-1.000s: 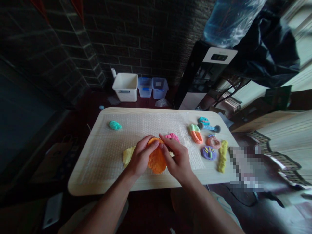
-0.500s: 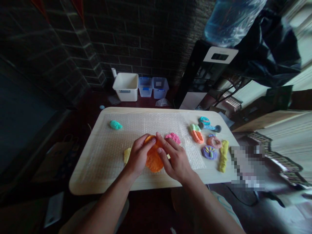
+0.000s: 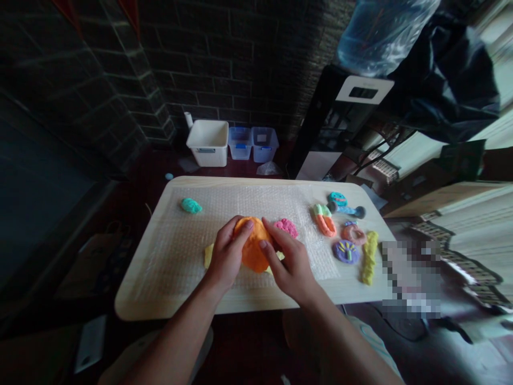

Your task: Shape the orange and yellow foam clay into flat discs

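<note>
A flattened round of orange modelling clay [image 3: 255,247] is held between my two hands above the table. My left hand [image 3: 226,250] grips its left edge, thumb on top and fingers behind. On the other edge my right hand [image 3: 292,262] pinches the clay between thumb and fingers. Beneath, a pale yellow clay piece [image 3: 208,255] shows partly to the left of my hands; the rest is hidden. A bumpy pink clay piece [image 3: 286,228] lies just beyond my right hand.
Bubble wrap [image 3: 172,251] covers much of the wooden table [image 3: 138,299]. A teal clay lump [image 3: 191,205] lies far left. On the right are an orange-and-green clay piece [image 3: 325,220], a purple disc [image 3: 346,252] and a yellow strip [image 3: 369,258]. Bins [image 3: 208,140] and a water dispenser [image 3: 320,133] stand behind.
The orange clay has been raised and its lower edge sits higher, showing a rounder, broader face. My right fingers have straightened along its edge. More pale yellow shows below it.
</note>
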Demonstrator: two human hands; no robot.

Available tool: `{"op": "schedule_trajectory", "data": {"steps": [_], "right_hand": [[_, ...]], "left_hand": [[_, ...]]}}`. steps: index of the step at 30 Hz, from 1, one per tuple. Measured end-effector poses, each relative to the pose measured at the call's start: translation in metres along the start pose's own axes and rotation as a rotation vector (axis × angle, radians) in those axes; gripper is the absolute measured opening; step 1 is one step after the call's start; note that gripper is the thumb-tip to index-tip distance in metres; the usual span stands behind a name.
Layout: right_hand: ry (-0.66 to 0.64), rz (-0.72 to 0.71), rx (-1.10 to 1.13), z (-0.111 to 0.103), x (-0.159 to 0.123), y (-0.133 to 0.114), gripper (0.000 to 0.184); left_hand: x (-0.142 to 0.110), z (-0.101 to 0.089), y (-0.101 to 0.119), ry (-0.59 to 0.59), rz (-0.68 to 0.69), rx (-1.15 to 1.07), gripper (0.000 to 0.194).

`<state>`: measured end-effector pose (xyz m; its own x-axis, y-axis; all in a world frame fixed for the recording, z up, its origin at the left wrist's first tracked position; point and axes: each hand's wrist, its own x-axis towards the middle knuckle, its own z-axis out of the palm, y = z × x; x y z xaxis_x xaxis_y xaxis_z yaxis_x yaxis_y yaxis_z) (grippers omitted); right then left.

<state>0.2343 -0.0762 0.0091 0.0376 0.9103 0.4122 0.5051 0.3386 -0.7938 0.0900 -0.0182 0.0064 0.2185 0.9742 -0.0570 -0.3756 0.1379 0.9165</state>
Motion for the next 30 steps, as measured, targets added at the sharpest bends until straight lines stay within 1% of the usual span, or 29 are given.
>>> {"op": "schedule_trajectory", "data": {"steps": [2, 7, 10, 12, 14, 16, 18, 21, 23, 25, 27, 30], "right_hand": [[0.023, 0.051, 0.074, 0.0019, -0.0005, 0.0014, 0.047], [0.124, 0.270, 0.387, 0.0072, -0.0022, 0.0060, 0.043], [0.129, 0.311, 0.466, 0.0071, -0.0016, 0.0075, 0.041], [0.134, 0.277, 0.427, 0.0052, -0.0002, 0.0069, 0.035], [0.141, 0.210, 0.332, 0.0027, 0.0013, 0.0051, 0.028], [0.156, 0.145, 0.238, 0.0005, 0.0024, 0.0032, 0.024], [0.195, 0.084, 0.156, -0.0008, 0.0027, 0.0021, 0.026], [0.235, -0.028, 0.033, -0.0014, 0.0023, 0.0019, 0.033], [0.212, -0.076, -0.029, -0.0015, 0.0020, 0.0020, 0.035], [0.184, -0.090, -0.070, -0.0013, 0.0020, 0.0021, 0.035], [0.180, -0.106, -0.098, -0.0009, 0.0019, 0.0022, 0.038], [0.186, -0.167, -0.128, 0.0000, 0.0019, 0.0025, 0.044]], "left_hand": [[0.0000, 0.0002, 0.0000, -0.001, 0.005, -0.010, 0.026], [0.0008, -0.0014, -0.0017, -0.068, -0.037, -0.001, 0.023], [0.0019, -0.0015, -0.0019, -0.081, -0.043, -0.030, 0.026], [0.0023, -0.0006, -0.0010, -0.090, -0.041, -0.064, 0.027], [0.0024, 0.0006, 0.0001, -0.100, -0.042, -0.090, 0.026], [0.0022, 0.0017, 0.0006, -0.106, -0.047, -0.096, 0.026], [0.0019, 0.0024, -0.0001, -0.104, -0.051, -0.093, 0.025], [0.0009, 0.0027, -0.0024, -0.092, -0.049, -0.095, 0.024], [-0.0001, 0.0030, -0.0036, -0.085, -0.054, -0.098, 0.023], [-0.0011, 0.0035, -0.0041, -0.081, -0.065, -0.099, 0.022], [-0.0018, 0.0042, -0.0041, -0.072, -0.075, -0.103, 0.023], [-0.0021, 0.0052, -0.0041, -0.047, -0.077, -0.103, 0.024]]}}
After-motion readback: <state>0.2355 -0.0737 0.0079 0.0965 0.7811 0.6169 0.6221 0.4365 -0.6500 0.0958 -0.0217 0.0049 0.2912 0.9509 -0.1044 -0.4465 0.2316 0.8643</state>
